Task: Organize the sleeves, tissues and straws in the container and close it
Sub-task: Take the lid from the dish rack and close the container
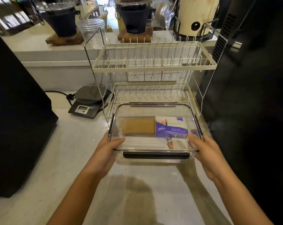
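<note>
A clear plastic container with its transparent lid on and a dark latch along the near side is held above the counter. Inside, brown cardboard sleeves lie at the back left. Purple and white tissue packs fill the back right, and white wrapped straws run along the front. My left hand grips the container's near left corner, thumb on the lid. My right hand grips the near right corner the same way.
A cream two-tier wire dish rack stands directly behind the container. A digital kitchen scale sits to the left of the rack. Black appliances flank the pale counter on the left and right.
</note>
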